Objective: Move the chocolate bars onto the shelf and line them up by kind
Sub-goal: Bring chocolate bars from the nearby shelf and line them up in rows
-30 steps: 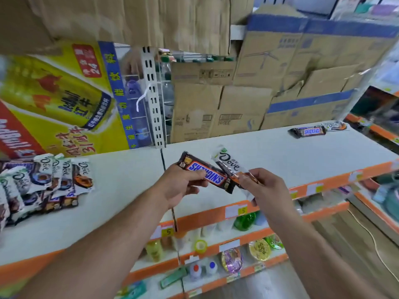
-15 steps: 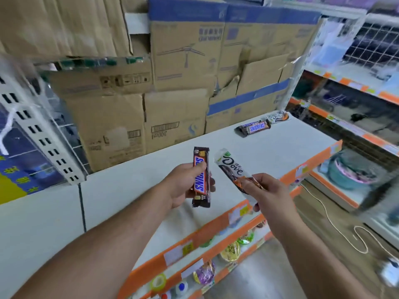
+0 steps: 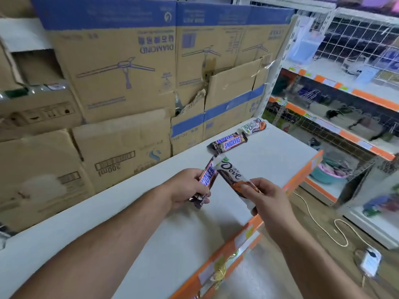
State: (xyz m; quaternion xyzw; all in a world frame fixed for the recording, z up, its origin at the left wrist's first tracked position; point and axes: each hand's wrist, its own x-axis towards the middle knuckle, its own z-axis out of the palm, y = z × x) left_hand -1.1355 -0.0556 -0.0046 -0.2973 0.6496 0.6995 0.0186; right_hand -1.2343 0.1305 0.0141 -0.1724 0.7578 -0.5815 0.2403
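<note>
My left hand point(image 3: 187, 188) grips a brown Snickers bar point(image 3: 206, 180), held almost upright above the white shelf point(image 3: 164, 244). My right hand point(image 3: 265, 201) pinches a white Dove bar point(image 3: 231, 173) by its lower end, its top leaning against the Snickers bar. Farther back on the shelf lie two Snickers bars point(image 3: 228, 143) side by side. Past them, near the shelf's far right corner, lies another Dove bar point(image 3: 253, 125).
Stacked cardboard boxes point(image 3: 121, 67) wall off the back of the shelf. An orange price strip point(image 3: 244, 236) runs along its front edge. Wire shelving point(image 3: 354, 67) with goods stands to the right. A white cable point(image 3: 323, 229) and a plug lie on the floor.
The view has swung right, so the lying Snickers and Dove bars now sit closer. Both hands have moved toward them with their bars, and the two held bars now touch at the top.
</note>
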